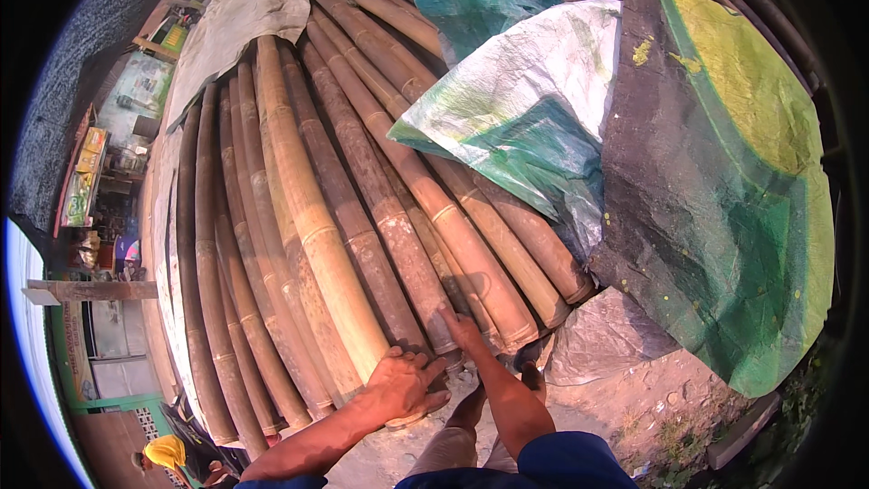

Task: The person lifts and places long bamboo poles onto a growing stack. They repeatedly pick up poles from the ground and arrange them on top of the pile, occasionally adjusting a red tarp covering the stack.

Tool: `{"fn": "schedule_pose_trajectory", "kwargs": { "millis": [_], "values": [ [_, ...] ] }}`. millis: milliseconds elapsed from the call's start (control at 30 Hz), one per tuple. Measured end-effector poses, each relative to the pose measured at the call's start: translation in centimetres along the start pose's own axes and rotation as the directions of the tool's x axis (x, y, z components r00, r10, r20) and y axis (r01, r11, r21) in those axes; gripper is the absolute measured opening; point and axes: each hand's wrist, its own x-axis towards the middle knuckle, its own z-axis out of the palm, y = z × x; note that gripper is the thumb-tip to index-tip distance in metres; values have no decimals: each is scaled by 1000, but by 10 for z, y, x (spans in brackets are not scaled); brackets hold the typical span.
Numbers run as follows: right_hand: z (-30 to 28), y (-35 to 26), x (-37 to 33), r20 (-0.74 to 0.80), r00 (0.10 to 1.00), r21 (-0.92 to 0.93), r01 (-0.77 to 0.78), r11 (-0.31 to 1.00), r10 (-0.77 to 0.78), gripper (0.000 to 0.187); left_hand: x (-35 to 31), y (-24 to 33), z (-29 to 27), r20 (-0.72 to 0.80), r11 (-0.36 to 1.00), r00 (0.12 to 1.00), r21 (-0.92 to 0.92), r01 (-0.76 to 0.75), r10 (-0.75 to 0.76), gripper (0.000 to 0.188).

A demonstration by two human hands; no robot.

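Note:
Long bamboo poles lie side by side, running away from me. My left hand (405, 387) rests on the near end of a pale yellow bamboo pole (319, 244), its fingers apart and the thumb pointing right. Just right of it, my right hand (465, 335) touches the near end of a brown bamboo pole (391, 217). One finger there is stretched along the wood; the other fingers are mostly hidden. Neither hand is wrapped round a pole. More brown poles (444, 208) flank these two on both sides.
A green, white and dark tarpaulin (706, 208) covers poles on the right. Beige sheeting (244, 23) lies over the far left ones. A person in a yellow top (167, 453) is at lower left, near a stall (86, 172). Stony ground (652, 407) shows below.

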Motion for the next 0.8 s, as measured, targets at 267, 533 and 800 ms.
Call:
{"fn": "schedule_pose_trajectory", "kwargs": {
  "millis": [267,533,800],
  "values": [
    [0,-10,-22,-150,989,-143,-6,990,-15,103,4,2,-5,-93,1000,996,-29,-6,3,70],
    [-16,-12,-17,-59,994,-274,77,959,-96,92,11,3,-5,-97,997,995,-72,-2,-5,62],
    [-17,-16,1,102,994,-40,35,999,-31,98,17,5,-3,-64,992,997,-118,44,-52,62]
  ]
}}
